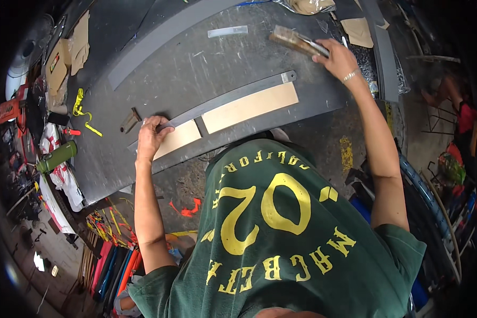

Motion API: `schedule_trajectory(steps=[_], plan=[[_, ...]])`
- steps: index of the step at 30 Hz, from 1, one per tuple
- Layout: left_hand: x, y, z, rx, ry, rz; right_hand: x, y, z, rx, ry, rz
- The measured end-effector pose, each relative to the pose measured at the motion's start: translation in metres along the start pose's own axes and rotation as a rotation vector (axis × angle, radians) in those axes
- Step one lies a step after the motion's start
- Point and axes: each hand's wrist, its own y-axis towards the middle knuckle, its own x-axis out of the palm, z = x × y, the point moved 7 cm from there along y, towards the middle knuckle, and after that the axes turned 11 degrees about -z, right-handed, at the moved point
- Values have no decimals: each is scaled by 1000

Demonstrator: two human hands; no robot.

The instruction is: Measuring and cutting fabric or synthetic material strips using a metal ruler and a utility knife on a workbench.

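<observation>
A long dark metal ruler (228,96) with a hole at its far right end lies slanted along the upper edges of two pale tan strips, a longer right strip (252,107) and a left strip (181,140). A narrow gap parts the strips. My left hand (152,137) presses down with curled fingers on the ruler's left part and the left strip. Up at the right, my right hand (338,59) grips a worn brown block-shaped tool (291,38), raised and slightly blurred; a silvery strip runs along its side. Its exact kind is unclear.
Beneath everything is a scratched dark table (159,98). On it lie a small brown-and-metal tool (129,121), a clear strip (228,32), a long grey strip (164,41) and yellow tape (79,103). Cardboard (58,66) sits left. Material rolls (111,270) stand below. Another person (453,93) is at right.
</observation>
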Motion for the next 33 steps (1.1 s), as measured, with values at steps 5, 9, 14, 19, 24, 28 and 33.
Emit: schedule_trajectory(steps=[5,9,14,19,24,28,33], plan=[[-21,3,-16,-79,-214,68,3,34,7,46,-117,21],[-50,50,-8,40,-157,122,4,27,-7,-70,-154,171],[-54,94,-20,-73,-60,71,27,12,-45,-188,-104,194],[-30,59,39,121,69,55,42,-14,-29,-176,-73,197],[22,-11,49,53,157,-119,41,-35,-26,-98,-137,252],[32,-24,45,16,216,-92,36,-45,-54,-121,-57,311],[36,-26,40,2,259,-83,59,-61,-67,-64,206,147]])
